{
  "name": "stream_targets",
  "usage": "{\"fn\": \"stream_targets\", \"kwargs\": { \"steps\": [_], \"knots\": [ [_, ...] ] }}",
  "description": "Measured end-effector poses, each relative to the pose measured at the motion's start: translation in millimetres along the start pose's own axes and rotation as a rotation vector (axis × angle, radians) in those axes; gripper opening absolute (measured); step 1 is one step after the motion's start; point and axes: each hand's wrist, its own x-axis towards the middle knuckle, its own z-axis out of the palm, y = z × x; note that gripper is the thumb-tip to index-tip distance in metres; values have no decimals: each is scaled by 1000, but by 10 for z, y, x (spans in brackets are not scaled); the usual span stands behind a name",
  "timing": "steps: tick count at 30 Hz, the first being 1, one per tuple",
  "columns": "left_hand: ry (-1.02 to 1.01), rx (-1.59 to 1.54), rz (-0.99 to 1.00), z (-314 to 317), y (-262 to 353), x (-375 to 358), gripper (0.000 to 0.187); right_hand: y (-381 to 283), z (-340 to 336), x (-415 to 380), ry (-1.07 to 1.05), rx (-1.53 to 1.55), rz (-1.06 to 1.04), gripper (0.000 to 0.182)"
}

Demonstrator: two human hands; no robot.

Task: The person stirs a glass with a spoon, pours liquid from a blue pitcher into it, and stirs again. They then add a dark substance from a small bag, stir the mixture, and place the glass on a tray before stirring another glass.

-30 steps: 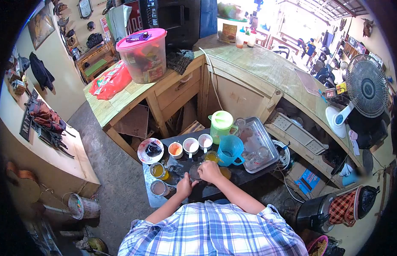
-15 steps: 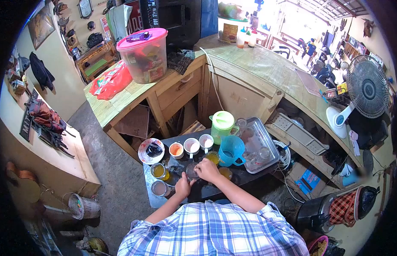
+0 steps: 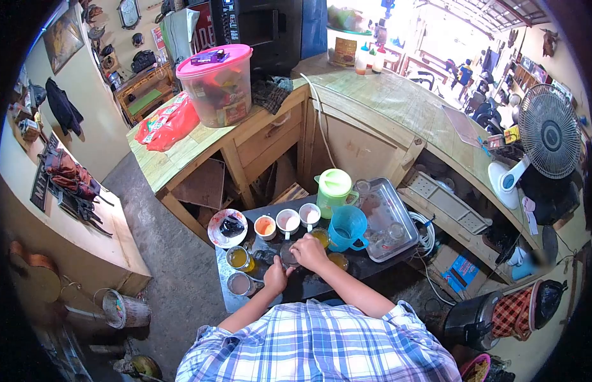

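My left hand (image 3: 276,277) is closed at the near side of a glass (image 3: 288,254) with a greyish-brown content, fingers touching it. Over the same glass, my right hand (image 3: 309,251) has its fingers pinched; what they hold is too small to make out. To the left stand a glass mug of yellow liquid (image 3: 239,258) and a glass of murky liquid (image 3: 240,284). Beyond my hands are a cup with orange content (image 3: 264,226) and two white cups (image 3: 287,221). A yellow glass (image 3: 320,237) and another glass (image 3: 338,260) flank my right hand.
The low dark table (image 3: 270,207) also bears a plate with black plastic (image 3: 226,228), a green pitcher (image 3: 334,187), a blue jug (image 3: 348,227) and a metal tray with glasses (image 3: 407,233). Behind is a wooden counter (image 3: 366,95) with a lidded tub (image 3: 217,89). A fan (image 3: 549,130) stands right.
Both hands stay around the same glass, with only slight finger movement. The whole view has shifted a little.
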Motion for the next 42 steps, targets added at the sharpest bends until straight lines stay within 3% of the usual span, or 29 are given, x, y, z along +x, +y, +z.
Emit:
{"fn": "stream_targets", "kwargs": {
  "steps": [2, 5, 8, 11, 13, 17, 19, 20, 22, 25, 28, 31, 34, 38, 41, 42],
  "knots": [
    [1, -12, 9, -10, 8, 39, 57, -21, -35, 28, 87, -35, -32, 13],
    [4, -19, 9, 35, -17, 85, 58, 23, 19, 35, -99, -156, 43, 14],
    [-3, -13, 1, 50, -31, 115, 58, 50, 51, 48, 6, -1, 21, 15],
    [-4, -10, -5, 27, -5, 132, 58, 60, 21, 88, -25, -192, 78, 15],
    [1, -2, -4, 29, 8, 141, 59, 87, 23, 105, -114, 31, 95, 15],
    [-2, -26, 12, 15, 22, 176, 59, 81, 18, 132, 26, -78, 44, 15],
    [9, -21, 27, 69, -27, 194, 59, 95, 29, 140, -149, -47, 109, 14],
    [15, -6, 41, 94, -52, 206, 59, 101, 34, 132, -148, -47, 110, 14],
    [22, 9, 57, 93, -53, 222, 60, 99, 26, 130, 60, 3, 37, 15],
    [3, -14, 40, 107, -62, 224, 61, 126, 43, 150, -84, -96, 63, 15],
    [26, 25, 43, 73, -26, 217, 62, 141, 49, 175, 9, 25, 80, 16],
    [-3, 10, 16, 44, 10, 213, 62, 101, 57, 186, -28, -159, 76, 16],
    [15, -8, 36, 77, -31, 203, 62, 102, 68, 185, -42, 20, 82, 15],
    [27, -4, 38, 119, -70, 240, 63, 137, 85, 189, 48, -83, 20, 15],
    [14, 0, 38, 139, -92, 241, 64, 122, 69, 198, -100, -35, 135, 15],
    [19, 12, 48, 131, -86, 243, 65, 122, 72, 196, -4, -23, 81, 15]
  ]
}}
